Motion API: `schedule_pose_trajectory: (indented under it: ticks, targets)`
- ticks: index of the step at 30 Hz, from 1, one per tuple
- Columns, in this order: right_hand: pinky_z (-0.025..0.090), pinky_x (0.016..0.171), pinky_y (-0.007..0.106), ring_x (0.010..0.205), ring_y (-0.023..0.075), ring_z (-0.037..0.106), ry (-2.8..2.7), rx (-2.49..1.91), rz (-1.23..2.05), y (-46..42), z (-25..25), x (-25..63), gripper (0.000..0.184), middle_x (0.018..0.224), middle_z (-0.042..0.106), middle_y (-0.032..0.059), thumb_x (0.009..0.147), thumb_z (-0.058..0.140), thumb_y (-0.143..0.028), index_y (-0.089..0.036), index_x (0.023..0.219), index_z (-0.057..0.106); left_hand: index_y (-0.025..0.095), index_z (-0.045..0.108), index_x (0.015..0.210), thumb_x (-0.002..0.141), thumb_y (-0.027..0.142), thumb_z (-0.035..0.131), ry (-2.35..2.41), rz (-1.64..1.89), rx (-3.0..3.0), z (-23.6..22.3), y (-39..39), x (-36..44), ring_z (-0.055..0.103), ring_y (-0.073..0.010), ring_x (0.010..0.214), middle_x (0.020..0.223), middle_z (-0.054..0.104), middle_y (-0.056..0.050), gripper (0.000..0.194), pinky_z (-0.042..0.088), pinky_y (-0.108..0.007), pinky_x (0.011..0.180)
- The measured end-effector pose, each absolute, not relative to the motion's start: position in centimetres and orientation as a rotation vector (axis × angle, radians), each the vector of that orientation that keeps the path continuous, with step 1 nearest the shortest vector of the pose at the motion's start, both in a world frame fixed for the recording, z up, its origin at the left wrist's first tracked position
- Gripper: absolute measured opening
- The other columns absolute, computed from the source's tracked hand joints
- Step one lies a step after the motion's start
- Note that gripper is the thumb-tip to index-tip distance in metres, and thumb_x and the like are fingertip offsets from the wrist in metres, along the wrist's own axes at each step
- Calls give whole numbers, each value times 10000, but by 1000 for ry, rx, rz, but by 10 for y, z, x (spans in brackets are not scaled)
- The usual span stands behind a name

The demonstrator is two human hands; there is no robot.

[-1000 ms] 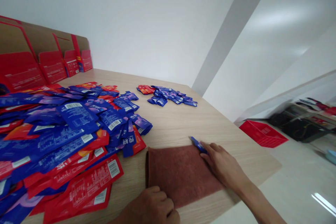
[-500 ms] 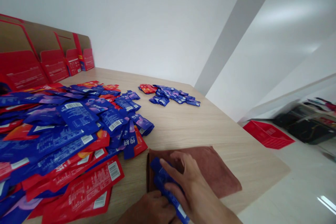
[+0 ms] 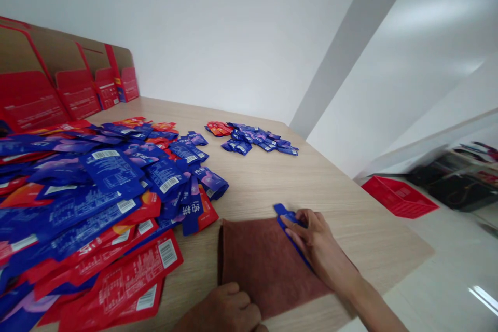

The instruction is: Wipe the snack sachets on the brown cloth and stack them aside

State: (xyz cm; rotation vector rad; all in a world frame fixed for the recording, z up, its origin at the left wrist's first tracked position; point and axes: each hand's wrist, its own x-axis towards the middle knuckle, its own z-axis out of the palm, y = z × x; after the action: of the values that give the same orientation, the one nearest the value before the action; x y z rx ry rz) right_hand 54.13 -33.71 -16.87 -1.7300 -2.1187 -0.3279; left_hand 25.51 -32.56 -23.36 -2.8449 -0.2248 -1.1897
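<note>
A folded brown cloth (image 3: 260, 259) lies on the table in front of me. My left hand (image 3: 229, 308) is at its near left edge, fingers curled onto the cloth; the fingertips are partly hidden. Over the far right part of the cloth, my right hand (image 3: 317, 244) grips a blue packet (image 3: 286, 212). One end of this packet sticks out beyond the cloth's far edge, and my fingers cover its middle. Left of the cloth spreads a big heap of blue packets (image 3: 112, 168) mixed with red packets (image 3: 143, 264).
Farther back on the table lies a smaller group of blue packets (image 3: 259, 137) beside a few red-orange packets (image 3: 218, 128). Open red cardboard boxes (image 3: 75, 93) stand in a row at the back left. Off the table's right side is a red crate (image 3: 400, 197).
My right hand has moved right and away from me with the blue packet, from the cloth's left part to its right part. My left hand stays near the cloth's front left edge.
</note>
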Motion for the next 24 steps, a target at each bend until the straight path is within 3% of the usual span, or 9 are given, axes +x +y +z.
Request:
schedule_pose_trajectory:
  ticks: [2,6,11,15,18,22,24]
  targets:
    - [620,862,486,942,292,671,-2091,-1799,-280,-338,-164,559,354,1044,691,139,1094,549,-398,-247,1218,844,197,455,699,1036,198,753,-175,-1130,-2824,-227,-325,255,452,-107,545,616,513,75,449,362,-283,602]
    - [595,1075,522,1161,334,723,-2118,-1902,-151,-350,-156,563,465,1288,742,175,1036,651,-426,-195,1435,716,190,491,714,1020,150,743,-133,-1149,-2782,-213,-323,253,422,-127,560,643,521,66,399,347,-297,578]
    - [652,947,483,1057,321,813,-1925,-2088,-113,-356,-141,558,550,1256,804,194,1035,363,-149,-153,1515,632,190,485,725,1027,125,704,-113,-1189,-2766,-210,-324,253,408,-135,551,635,503,56,379,312,-304,538]
    - [648,991,445,1123,295,798,-1702,-1828,164,-361,-132,530,484,1302,799,138,1052,528,-318,-220,1515,628,198,490,757,997,174,771,-109,-1067,-2776,-212,-324,252,437,-133,556,650,531,61,371,309,-313,550]
    - [636,1030,450,1196,277,761,-1767,-1631,428,-367,-137,493,500,1355,765,121,1032,611,-315,-266,1529,631,200,492,759,1012,161,738,-120,-1097,-2752,-212,-323,253,435,-132,547,645,532,62,355,301,-315,548]
    - [581,1072,610,1305,360,658,-2089,-1621,167,-375,-146,456,404,1453,656,171,1024,620,-241,-308,1399,755,197,499,729,1069,142,641,-134,-1173,-2736,-217,-324,256,424,-129,533,625,525,59,372,298,-318,545]
    - [595,1040,610,1262,368,649,-2233,-1610,101,-378,-148,449,434,1411,652,173,986,701,-241,-315,1412,745,201,509,733,1110,157,581,-168,-1178,-2771,-223,-325,257,444,-128,532,615,523,60,387,307,-318,547]
